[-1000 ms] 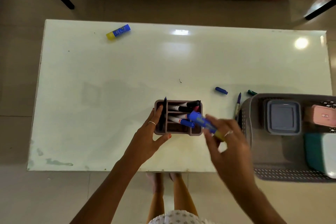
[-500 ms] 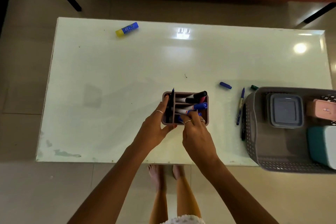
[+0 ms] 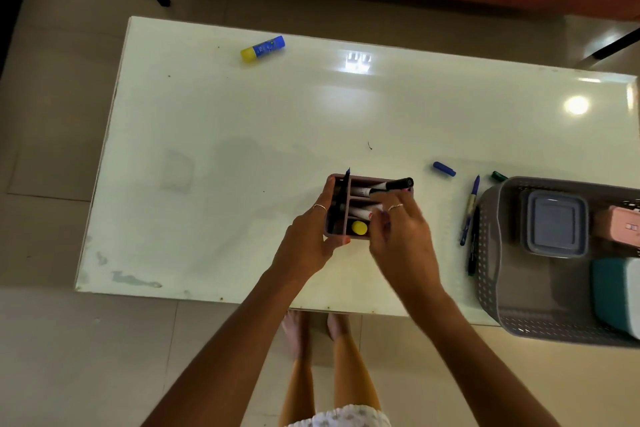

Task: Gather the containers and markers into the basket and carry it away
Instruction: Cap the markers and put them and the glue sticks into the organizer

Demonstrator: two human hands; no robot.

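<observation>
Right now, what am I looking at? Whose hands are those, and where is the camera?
The camera sits on a person's head and looks down, so you see their own two arms and even their feet. There is only this one view. The left hand holds the side of a small pen holder full of markers. The right hand hovers over the holder's right side, fingers spread; it looks empty. All this is on a white table. Loose on the table lie a glue stick, a blue cap and a few pens beside the grey basket. The basket already holds lidded boxes, like the grey box.
</observation>
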